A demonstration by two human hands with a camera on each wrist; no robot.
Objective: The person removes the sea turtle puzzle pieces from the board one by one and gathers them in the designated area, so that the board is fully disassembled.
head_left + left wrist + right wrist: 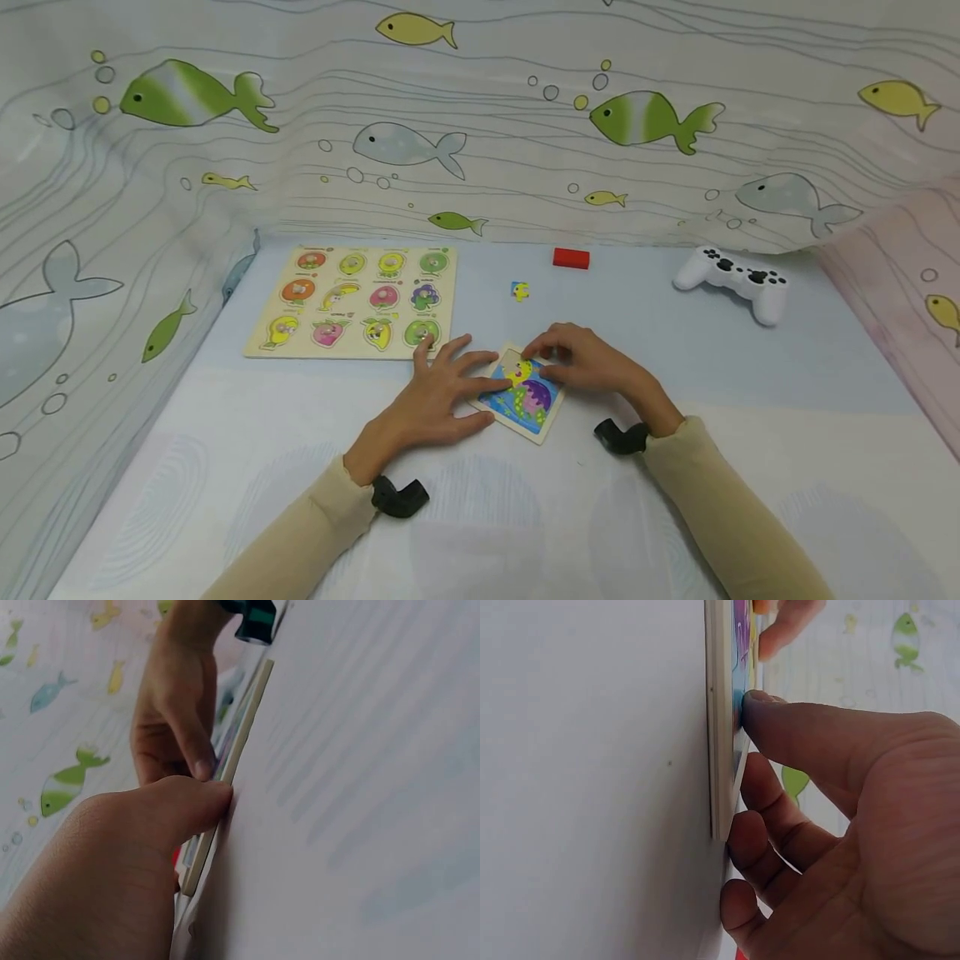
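A small square jigsaw puzzle [534, 408] in a wooden tray lies turned cornerwise on the table, showing a yellow figure with a purple shell on blue. Bare wood shows at its far corner. My left hand [442, 390] rests with fingers spread along the puzzle's left side, a fingertip on the picture; in the left wrist view its thumb [202, 801] touches the tray's edge. At the far right side, my right hand [588, 360] has curled fingers and pinches a puzzle piece, mostly hidden. In the right wrist view, the right thumb [802, 731] presses on the picture.
A loose yellow-and-blue puzzle piece [520, 291] lies beyond the tray, with a red block [572, 258] farther back. A wooden fruit peg board [352, 304] is at the left, near the left fingertips. A white game controller [735, 282] lies at the back right.
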